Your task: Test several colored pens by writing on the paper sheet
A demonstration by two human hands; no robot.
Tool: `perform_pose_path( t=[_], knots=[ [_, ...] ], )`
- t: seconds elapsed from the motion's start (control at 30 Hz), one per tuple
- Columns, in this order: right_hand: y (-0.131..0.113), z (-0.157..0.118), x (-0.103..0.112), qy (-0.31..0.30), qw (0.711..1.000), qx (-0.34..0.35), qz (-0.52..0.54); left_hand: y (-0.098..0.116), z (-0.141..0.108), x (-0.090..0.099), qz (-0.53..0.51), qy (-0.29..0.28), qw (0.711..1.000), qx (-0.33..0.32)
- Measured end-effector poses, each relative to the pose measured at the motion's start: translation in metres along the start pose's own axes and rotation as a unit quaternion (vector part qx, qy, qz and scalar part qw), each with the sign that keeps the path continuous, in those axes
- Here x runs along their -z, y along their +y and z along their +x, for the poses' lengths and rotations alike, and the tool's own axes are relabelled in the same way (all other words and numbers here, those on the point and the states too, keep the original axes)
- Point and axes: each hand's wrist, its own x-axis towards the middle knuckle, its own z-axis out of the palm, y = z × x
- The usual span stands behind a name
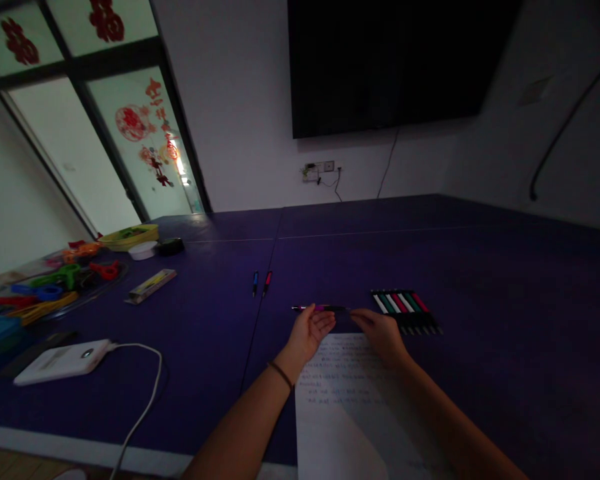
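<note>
My left hand (310, 331) is closed lightly on a purple pen (325, 308), which lies crosswise at the fingers with its dark end toward the right. My right hand (381, 331) pinches at that end; what sits between its fingertips is too small and dark to make out. Beneath both hands lies a white sheet of paper (330, 420) with handwritten lines. Just right of my right hand is a row of several pens (405, 310) in white, green and pink with black grips. Farther off to the left lie a blue pen (255, 283) and a pink pen (267, 284).
The table (205, 320) has a purple top. At left are a white power bank (65, 362) with a cable (153, 393), a small box (151, 287), a yellow basket (130, 237), a tape roll (170, 247) and coloured scissors (63, 277). A dark screen (395, 67) hangs on the wall.
</note>
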Motion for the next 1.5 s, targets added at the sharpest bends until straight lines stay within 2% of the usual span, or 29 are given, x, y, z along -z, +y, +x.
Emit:
perform_pose_path(
  t=[0.13,0.33,0.53,0.9,1.1,1.33,1.5],
  knots=[
    [0.0,0.002,-0.001,0.04,0.996,-0.043,0.067,-0.002,0.002,0.001,0.014,-0.014,1.0,0.009],
    [-0.007,0.003,0.0,0.051,0.994,-0.016,0.093,-0.002,0.003,0.003,0.021,-0.021,1.0,0.009],
    [-0.012,0.002,0.001,0.035,0.995,-0.003,0.094,-0.004,0.003,0.004,0.039,-0.033,0.999,0.001],
    [-0.012,0.001,-0.002,-0.036,0.993,-0.041,0.101,-0.002,-0.002,0.003,0.066,-0.015,0.991,-0.114],
    [-0.014,0.001,-0.001,-0.025,0.993,-0.069,0.091,-0.002,-0.004,0.002,0.068,-0.023,0.991,-0.11],
    [-0.019,0.003,0.0,-0.016,0.976,-0.08,0.199,-0.002,-0.001,0.004,0.02,-0.011,0.993,-0.119],
    [-0.021,0.003,0.001,-0.024,0.979,-0.078,0.187,-0.001,0.001,0.007,0.025,-0.012,0.993,-0.115]
  ],
)
